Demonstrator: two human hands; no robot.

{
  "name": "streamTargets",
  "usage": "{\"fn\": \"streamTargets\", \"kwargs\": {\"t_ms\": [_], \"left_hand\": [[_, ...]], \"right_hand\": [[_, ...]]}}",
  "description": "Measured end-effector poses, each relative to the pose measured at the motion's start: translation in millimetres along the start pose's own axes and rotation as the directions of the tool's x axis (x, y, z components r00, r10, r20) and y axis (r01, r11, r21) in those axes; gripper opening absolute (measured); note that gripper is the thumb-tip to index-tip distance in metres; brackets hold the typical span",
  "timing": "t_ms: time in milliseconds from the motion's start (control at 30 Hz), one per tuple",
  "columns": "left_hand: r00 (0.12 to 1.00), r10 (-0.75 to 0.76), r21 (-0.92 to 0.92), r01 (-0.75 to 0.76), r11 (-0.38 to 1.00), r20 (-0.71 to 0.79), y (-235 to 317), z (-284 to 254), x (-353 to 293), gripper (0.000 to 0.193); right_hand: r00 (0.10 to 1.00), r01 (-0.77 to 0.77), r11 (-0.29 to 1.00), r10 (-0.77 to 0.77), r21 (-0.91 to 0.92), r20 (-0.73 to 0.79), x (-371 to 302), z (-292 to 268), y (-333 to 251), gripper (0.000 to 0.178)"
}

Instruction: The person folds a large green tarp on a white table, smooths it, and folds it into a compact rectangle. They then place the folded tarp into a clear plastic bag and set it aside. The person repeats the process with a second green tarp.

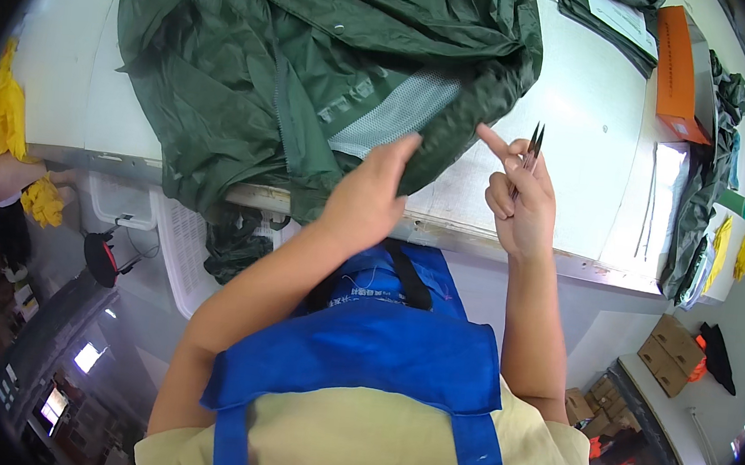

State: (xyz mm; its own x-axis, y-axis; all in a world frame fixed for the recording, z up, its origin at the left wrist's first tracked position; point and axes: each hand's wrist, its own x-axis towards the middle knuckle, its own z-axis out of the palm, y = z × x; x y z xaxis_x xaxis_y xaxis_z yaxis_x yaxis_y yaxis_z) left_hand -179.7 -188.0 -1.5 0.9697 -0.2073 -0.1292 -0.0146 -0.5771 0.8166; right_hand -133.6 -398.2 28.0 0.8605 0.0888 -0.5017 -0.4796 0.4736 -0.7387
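A dark green rain jacket (218,65) lies spread and rumpled over the white table, its near edge hanging over the front. A light mesh lining (402,110) shows inside it, beside a zipper. My left hand (367,196) is closed on the jacket's near edge, its fingertips partly hidden by the cloth. Upright in my right hand (524,198) are small thread snips (535,141), their dark pointed blades up and slightly apart. The right index finger stretches out to the jacket's right edge and appears to touch it.
The white table (593,173) ends in a metal front edge. An orange box (679,78) and dark garments (690,236) lie at the right. Below the table stands a white plastic basket (182,250). At the far left are yellow garments (8,108) and another person's arm.
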Motion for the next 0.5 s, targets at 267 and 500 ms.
{"fn": "streamTargets", "kwargs": {"t_ms": [267, 500], "left_hand": [[0.868, -0.251, -0.794, 0.494, 0.354, 0.429, -11.4, -78.5, 21.9, 0.070], [0.888, -0.181, -0.838, 0.459, 0.296, 0.422, -6.8, -88.3, 22.2, 0.067]], "right_hand": [[0.995, 0.096, 0.992, -0.094, -0.080, 0.025, -2.4, 3.1, -2.0, 0.008], [0.995, 0.065, 0.987, -0.053, -0.148, 0.081, -16.6, 33.6, 13.6, 0.007]]}}
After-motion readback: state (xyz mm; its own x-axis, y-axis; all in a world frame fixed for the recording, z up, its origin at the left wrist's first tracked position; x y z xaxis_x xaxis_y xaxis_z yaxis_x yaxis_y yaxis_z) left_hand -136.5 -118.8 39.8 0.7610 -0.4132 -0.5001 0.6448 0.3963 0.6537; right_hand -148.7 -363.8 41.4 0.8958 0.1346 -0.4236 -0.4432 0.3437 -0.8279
